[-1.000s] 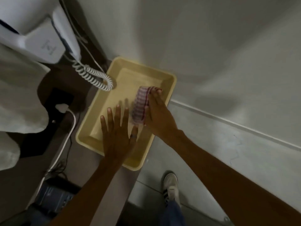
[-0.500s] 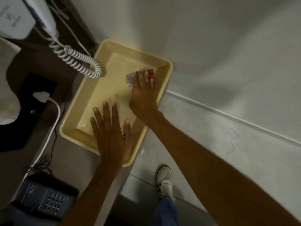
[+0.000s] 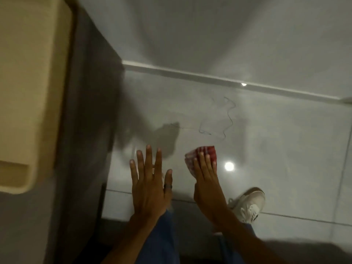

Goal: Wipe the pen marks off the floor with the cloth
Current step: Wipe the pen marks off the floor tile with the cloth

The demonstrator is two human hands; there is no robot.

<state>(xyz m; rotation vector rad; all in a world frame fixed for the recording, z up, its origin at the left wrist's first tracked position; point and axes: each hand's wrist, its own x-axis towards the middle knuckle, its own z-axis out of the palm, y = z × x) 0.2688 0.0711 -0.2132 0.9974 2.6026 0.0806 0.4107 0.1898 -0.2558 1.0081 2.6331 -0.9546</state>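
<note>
Glossy grey floor tiles [image 3: 266,149] run to a white skirting board [image 3: 190,74] on the far side. Thin pen marks [image 3: 219,121] squiggle on the tile, just beyond my right hand [image 3: 207,180], which grips the red checked cloth [image 3: 202,156]. My left hand [image 3: 150,185] is spread wide and empty, ring on one finger. A cream tray [image 3: 32,92] sits on the counter [image 3: 83,111] at left. No writing is legible.

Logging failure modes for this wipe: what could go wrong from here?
1. The cloth is bunched small under the right hand, while the pen marks sprawl ahead; one pass may miss part.
2. The glossy floor may be slippery under the shoe.
</note>
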